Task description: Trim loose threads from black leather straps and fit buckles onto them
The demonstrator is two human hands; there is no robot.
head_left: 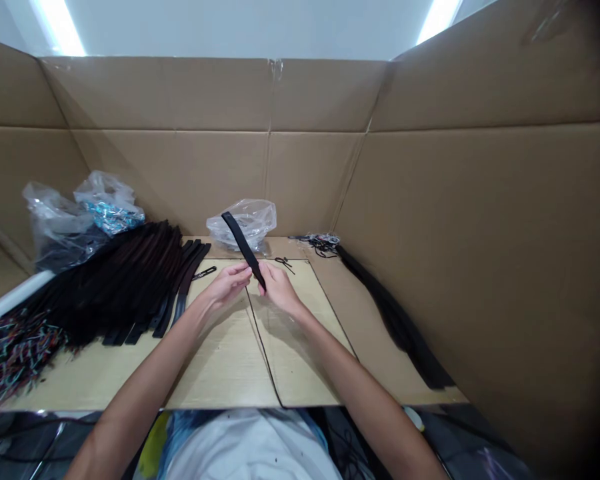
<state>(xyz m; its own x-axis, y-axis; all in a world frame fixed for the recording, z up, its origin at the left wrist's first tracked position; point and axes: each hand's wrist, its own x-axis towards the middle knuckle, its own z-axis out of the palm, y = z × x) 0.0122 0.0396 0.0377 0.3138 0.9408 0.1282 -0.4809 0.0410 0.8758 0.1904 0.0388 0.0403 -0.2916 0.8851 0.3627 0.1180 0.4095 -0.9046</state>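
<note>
A flat black fabric strip (241, 240) is held up at a slant over the middle of the table. My right hand (279, 288) is closed around its lower end. From the other side, the fingertips of my left hand (230, 281) pinch at the same strip near that end. Just behind my right hand lie a few thin black cords (285, 264). To the left of my left hand, a small dark looped piece (205, 273) rests on the table.
A big pile of black strips (125, 287) with coloured thread ends covers the left side. Clear plastic bags (111, 203) stand behind it, and another bag (260, 217) sits at the back centre. Black strips (395, 317) lie along the right cardboard wall (480, 233). Cardboard encloses the table (215, 367).
</note>
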